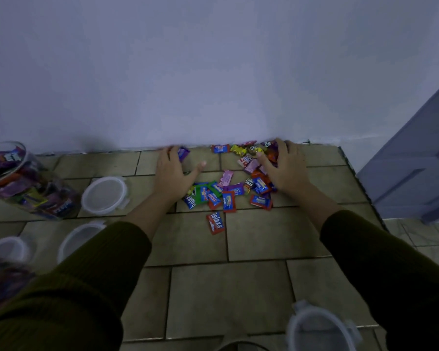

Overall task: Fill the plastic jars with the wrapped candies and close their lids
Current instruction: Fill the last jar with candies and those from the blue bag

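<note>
Several wrapped candies in red, blue, green, pink and purple lie scattered on the tiled floor by the wall. My left hand rests flat at the pile's left edge, thumb spread, fingertips touching a purple candy. My right hand lies on the pile's right side, its fingers spread over candies by the wall. One red candy lies apart, nearer to me. A clear plastic jar full of candies stands at the far left without a lid. Another candy-filled jar shows blurred at the lower left.
Three clear round lids lie on the floor at left: lid, lid and lid. An empty clear jar stands at the bottom right. The white wall bounds the far side, with a grey door at right.
</note>
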